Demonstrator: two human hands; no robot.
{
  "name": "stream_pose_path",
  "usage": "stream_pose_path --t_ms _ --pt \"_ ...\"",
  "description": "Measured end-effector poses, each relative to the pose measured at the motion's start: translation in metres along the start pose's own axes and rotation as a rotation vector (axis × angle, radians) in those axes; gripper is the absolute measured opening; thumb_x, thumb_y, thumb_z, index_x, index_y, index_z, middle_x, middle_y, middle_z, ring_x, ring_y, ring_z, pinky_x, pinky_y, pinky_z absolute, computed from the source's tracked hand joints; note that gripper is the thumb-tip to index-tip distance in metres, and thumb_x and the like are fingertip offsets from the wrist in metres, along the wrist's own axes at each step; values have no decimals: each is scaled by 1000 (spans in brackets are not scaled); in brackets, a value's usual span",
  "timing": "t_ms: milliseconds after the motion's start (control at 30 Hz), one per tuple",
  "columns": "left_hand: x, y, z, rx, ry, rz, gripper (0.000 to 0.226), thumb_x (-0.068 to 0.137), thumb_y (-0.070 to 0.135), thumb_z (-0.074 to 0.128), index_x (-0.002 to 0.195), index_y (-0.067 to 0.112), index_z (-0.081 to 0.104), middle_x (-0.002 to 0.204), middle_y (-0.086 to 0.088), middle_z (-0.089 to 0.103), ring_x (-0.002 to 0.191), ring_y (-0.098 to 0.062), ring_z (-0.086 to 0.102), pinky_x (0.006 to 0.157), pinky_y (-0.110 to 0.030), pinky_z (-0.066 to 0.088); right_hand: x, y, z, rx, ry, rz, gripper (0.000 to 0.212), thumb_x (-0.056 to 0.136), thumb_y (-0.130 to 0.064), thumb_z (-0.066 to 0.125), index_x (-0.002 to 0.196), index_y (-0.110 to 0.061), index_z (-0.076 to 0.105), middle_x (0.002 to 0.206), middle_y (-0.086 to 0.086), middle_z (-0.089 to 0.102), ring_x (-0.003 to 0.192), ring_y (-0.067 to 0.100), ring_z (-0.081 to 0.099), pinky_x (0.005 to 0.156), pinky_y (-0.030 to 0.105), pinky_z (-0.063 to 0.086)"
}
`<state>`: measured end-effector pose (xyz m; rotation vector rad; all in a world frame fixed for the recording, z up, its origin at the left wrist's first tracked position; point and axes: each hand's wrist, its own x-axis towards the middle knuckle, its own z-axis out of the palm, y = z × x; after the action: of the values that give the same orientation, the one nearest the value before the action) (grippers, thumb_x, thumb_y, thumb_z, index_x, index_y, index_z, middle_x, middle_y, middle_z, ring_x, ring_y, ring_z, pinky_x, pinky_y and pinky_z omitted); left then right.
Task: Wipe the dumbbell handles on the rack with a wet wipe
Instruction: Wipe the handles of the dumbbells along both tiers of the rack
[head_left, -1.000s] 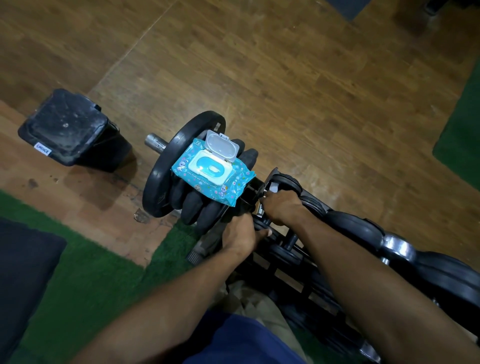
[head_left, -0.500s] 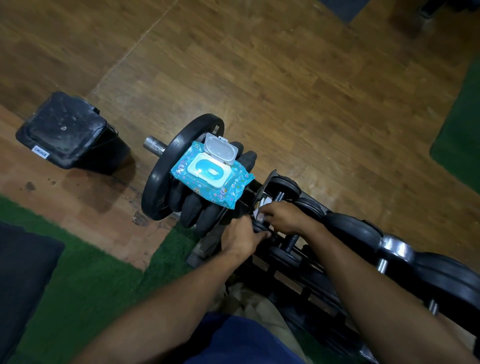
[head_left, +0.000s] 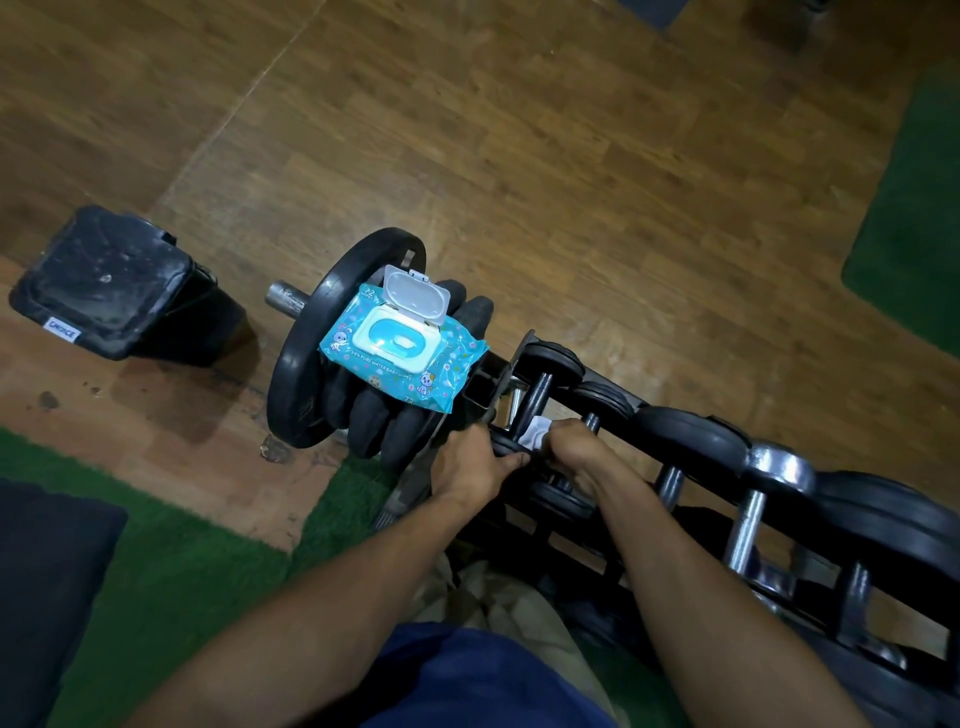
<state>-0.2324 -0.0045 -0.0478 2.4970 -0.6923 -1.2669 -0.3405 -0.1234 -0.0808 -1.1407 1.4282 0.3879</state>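
Observation:
A black rack (head_left: 613, 395) runs from centre to lower right and carries several dumbbells. The leftmost small dumbbell (head_left: 537, 387) lies at its near end. My right hand (head_left: 574, 449) holds a white wet wipe (head_left: 535, 431) bunched against the near part of that dumbbell's handle. My left hand (head_left: 470, 467) grips the dumbbell's near black end disc. A blue wet-wipe pack (head_left: 402, 351) with its lid flipped open rests on black weight plates (head_left: 311, 364) to the left.
A black bin (head_left: 111, 283) stands on the wooden floor at left. Green turf (head_left: 171, 571) covers the floor below me and at far right. Larger dumbbells with chrome handles (head_left: 748, 525) fill the rack to the right.
My right hand has slid with the wipe down the handle from its far end toward me. My left hand has kept its grip on the near disc.

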Motion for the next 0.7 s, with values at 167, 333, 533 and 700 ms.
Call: stream_pose_path --t_ms 167,333,533,700 --pt "0 0 1 2 -8 8 56 78 61 81 116 21 71 113 -10 74 109 -35 68 84 -37 54 19 6 -5 -80 -15 43 33 60 -5 46 81 -4 71 97 23 73 73 25 56 64 36 39" --pt "1 -1 1 11 -2 0 56 78 61 81 115 21 71 115 -10 74 110 -34 68 84 -36 53 -1 -13 -1 191 107 48 33 83 11 39 91 -5 68 80 13 68 65 20 55 62 29 45" --pt "2 -2 3 13 2 4 52 78 59 82 113 21 72 111 -10 75 107 -34 70 83 -36 55 -6 -18 6 -10 76 35 31 78 5 43 99 -3 65 89 13 66 72 24 58 53 24 41" --pt "2 -3 5 13 8 -5 57 77 61 81 116 20 71 113 -10 74 108 -34 69 83 -36 54 10 -13 -1 387 117 49 41 80 16 35 101 1 67 97 26 71 76 26 63 65 31 50"
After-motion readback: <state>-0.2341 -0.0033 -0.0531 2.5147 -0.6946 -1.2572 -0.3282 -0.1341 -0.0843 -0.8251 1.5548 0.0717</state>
